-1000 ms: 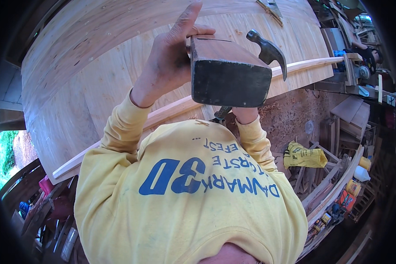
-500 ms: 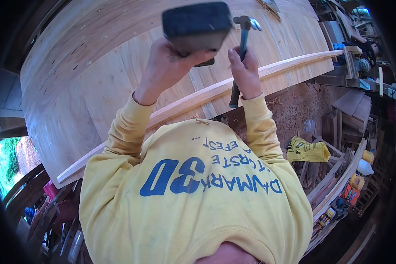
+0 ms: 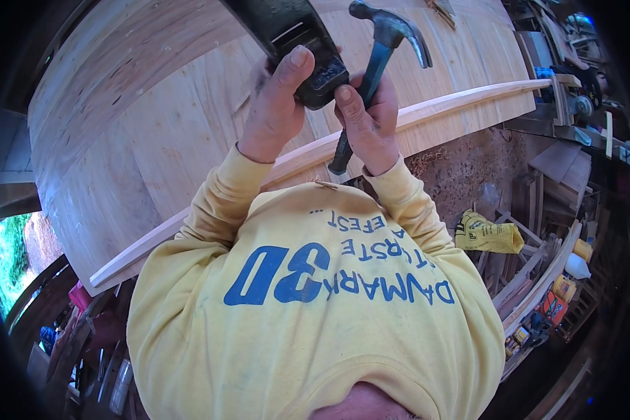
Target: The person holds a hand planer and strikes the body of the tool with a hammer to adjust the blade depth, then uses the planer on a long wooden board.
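My left hand [image 3: 276, 112] grips a dark hand plane [image 3: 294, 38] raised above the wooden panel, its thumb on the near end. The plane is tilted, with its flat underside and slot facing me; its far end is cut off by the upper edge of the view. A claw hammer [image 3: 379, 56] with a blue shaft and black grip is in my right hand [image 3: 371, 122]. That hand's thumb touches the plane's near corner. The hammer stands roughly upright, its head above my fist and its grip end below.
Beneath my hands lies a broad wooden panel [image 3: 154, 119], with a long pale wood strip [image 3: 462, 103] along its near side. Wood scraps and a yellow bag [image 3: 488, 234] are on the right. A power tool [image 3: 581, 105] sits at the far right; clutter [image 3: 94, 343] fills the lower left.
The plane has been turned so its slotted underside faces me. My right hand has come left and nearer to it with the hammer, and the right thumb now meets the plane.
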Demonstrator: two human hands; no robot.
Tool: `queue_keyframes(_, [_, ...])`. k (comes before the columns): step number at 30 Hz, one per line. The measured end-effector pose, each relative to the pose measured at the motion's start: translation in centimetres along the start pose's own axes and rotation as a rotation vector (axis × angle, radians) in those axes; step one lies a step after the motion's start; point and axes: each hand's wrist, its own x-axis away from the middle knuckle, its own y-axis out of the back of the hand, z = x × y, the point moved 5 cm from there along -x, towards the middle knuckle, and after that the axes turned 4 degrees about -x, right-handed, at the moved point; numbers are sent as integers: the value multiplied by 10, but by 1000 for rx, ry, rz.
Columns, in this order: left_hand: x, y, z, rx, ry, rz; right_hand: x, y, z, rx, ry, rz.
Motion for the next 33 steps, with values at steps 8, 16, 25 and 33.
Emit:
queue_keyframes(8, [-21, -5, 10, -224, -179, 77, -3, 5, 12, -43, -73, -55])
queue_keyframes(16, [-27, -6, 2, -624, -311, -56, 36, 27, 31, 631, 120, 36])
queue_keyframes(25, [-26, -5, -1, -776, -305, -155, 36, 24, 30, 898, 126, 78])
queue_keyframes(33, [-23, 5, 0, -750, -355, -171, 39, 19, 25, 743, 167, 79])
